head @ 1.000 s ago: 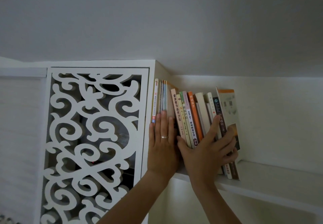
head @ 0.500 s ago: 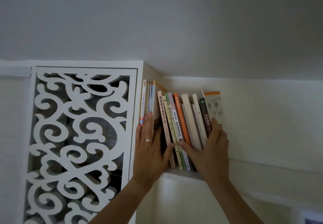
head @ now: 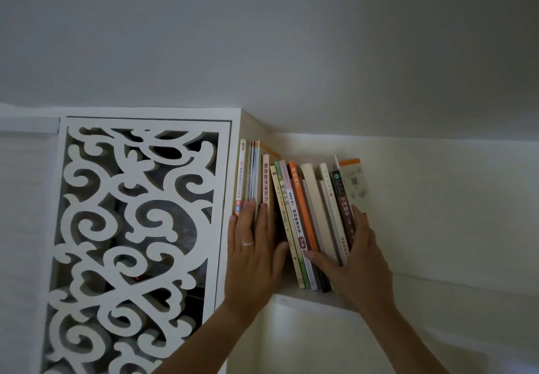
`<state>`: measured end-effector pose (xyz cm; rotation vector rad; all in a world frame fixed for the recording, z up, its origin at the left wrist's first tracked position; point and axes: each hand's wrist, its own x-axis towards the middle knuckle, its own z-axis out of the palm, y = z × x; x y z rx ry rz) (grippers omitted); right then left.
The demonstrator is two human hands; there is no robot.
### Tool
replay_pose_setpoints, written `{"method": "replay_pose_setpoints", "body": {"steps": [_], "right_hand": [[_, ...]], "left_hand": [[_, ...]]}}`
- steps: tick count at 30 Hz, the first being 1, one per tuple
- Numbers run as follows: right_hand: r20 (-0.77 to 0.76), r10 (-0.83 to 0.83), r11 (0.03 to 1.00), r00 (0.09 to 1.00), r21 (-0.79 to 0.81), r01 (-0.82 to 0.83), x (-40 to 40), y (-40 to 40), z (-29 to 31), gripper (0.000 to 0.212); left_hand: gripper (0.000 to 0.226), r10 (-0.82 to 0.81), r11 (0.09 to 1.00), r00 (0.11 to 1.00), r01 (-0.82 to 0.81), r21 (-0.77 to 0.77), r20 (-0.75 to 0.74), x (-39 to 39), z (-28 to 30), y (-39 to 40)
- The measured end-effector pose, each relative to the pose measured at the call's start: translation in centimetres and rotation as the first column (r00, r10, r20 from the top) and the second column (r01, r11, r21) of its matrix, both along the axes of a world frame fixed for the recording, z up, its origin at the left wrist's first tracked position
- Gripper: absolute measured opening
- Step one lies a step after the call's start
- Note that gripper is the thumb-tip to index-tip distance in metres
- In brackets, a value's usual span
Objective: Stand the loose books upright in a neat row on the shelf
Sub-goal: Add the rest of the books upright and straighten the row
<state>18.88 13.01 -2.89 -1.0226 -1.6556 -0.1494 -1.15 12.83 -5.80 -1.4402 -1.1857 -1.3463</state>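
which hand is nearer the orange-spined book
Right. The right hand has its thumb at the foot of the orange-spined book; the left hand lies flat on the spines further left, several books away.

Right hand [head: 357,260] moved from gripping over the brown-spined book [head: 344,213] and cream end book [head: 354,187] to lying flat, fingers up along them, thumb across the lower spines. Leaning colourful paperback row [head: 303,222] now tighter, steeper.
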Motion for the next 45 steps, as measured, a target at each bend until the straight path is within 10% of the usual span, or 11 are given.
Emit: {"method": "replay_pose_setpoints", "body": {"steps": [5, 19, 36, 41, 45], "right_hand": [[-0.014, 0.072, 0.997, 0.997, 0.043, -0.071, -0.1, 0.9, -0.2, 0.112], [-0.054, 0.120, 0.993, 0.991, 0.026, -0.118, -0.4, 0.8, 0.0, 0.089], [-0.064, 0.159, 0.977, 0.985, -0.130, -0.166, 1.1, 0.2, -0.5, 0.132], [-0.049, 0.147, 0.987, 0.988, -0.058, -0.150, 0.6, -0.1, -0.7, 0.135], [0.030, 0.069, 0.997, 0.997, 0.015, -0.070, 0.0, -0.5, -0.9, 0.138]], "left_hand": [[0.117, 0.014, 1.000, 1.000, -0.014, -0.002, -0.009, 0.2, 0.4, -0.2], [0.134, -0.005, 0.998, 0.995, 0.012, -0.069, 0.097, 1.9, 0.4, 0.1], [0.081, -0.189, 0.982, 0.975, 0.188, 0.013, 0.117, 1.6, -0.4, 0.5], [0.031, 0.058, 0.998, 0.998, -0.058, 0.002, 0.013, 3.1, -0.3, 1.0], [0.036, 0.023, 1.000, 0.997, -0.023, -0.009, 0.076, 3.4, -0.3, 1.2]]}}
